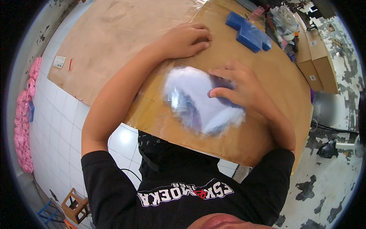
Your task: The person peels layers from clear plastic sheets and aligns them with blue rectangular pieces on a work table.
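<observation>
A loose pile of clear plastic sleeves with white sheets (200, 95) lies on the brown-covered table in front of me, blurred by motion. My right hand (238, 86) is over the pile's right side, its thumb and fingers spread apart, and it is slightly smeared. I cannot tell how firmly it touches the sheets. Beyond the pile, my left hand (190, 40) rests on the table with its fingers loosely bent and the thumb apart. Nothing shows in it.
Stacked blue plastic sleeves (248, 32) lie at the table's far right. Behind them are plastic bags (284, 21) and cardboard boxes (314, 61). A white label (59, 62) is at the left edge. Pink bundles (24, 129) and a wooden stool (75, 206) stand on the floor at left.
</observation>
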`<state>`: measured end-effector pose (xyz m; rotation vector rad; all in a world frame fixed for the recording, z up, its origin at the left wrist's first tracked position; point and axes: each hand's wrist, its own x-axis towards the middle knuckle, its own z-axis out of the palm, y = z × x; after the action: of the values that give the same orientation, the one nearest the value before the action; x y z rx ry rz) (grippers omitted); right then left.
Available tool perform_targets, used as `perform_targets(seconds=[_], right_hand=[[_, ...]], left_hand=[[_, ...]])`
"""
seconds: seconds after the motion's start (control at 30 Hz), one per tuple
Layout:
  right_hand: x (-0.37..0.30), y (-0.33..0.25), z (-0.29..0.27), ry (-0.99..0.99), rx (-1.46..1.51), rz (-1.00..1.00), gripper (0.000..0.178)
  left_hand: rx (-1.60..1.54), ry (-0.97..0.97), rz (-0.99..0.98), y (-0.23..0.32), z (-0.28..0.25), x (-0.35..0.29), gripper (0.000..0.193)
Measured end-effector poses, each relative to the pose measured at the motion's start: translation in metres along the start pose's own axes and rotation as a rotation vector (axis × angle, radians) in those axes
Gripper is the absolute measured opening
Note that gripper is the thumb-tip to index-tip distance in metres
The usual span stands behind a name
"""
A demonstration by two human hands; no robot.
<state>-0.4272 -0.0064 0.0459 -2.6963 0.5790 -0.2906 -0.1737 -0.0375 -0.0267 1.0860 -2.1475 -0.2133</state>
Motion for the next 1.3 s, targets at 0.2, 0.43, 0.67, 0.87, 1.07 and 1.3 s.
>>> perform_targets(seconds=[0.2, 0.43, 0.67, 0.87, 1.07, 1.3], right_hand=[[-0.001, -0.012, 0.003, 0.129, 0.072, 0.023, 0.044], [-0.005, -0.013, 0.004, 0.083, -0.053, 0.019, 0.035], [-0.004, -0.008, 0.008, 0.062, 0.124, 0.088, 0.034], [-0.006, -0.006, 0.013, 0.126, 0.109, 0.107, 0.039], [-0.004, -0.005, 0.009, 0.116, 0.059, 0.070, 0.043], [-0.005, -0.007, 0.008, 0.122, 0.021, 0.048, 0.041]], left_hand=[[0.001, 0.001, 0.029, -0.006, 0.001, -0.001, 0.025], [-0.010, -0.005, 0.002, -0.002, 0.000, -0.002, 0.024], [0.006, -0.060, 0.000, -0.001, -0.002, 0.000, 0.027], [0.000, -0.048, 0.020, -0.003, -0.001, 0.000, 0.027], [-0.006, -0.043, 0.024, -0.004, -0.001, 0.001, 0.026], [0.004, -0.028, 0.016, -0.003, 0.000, 0.000, 0.026]])
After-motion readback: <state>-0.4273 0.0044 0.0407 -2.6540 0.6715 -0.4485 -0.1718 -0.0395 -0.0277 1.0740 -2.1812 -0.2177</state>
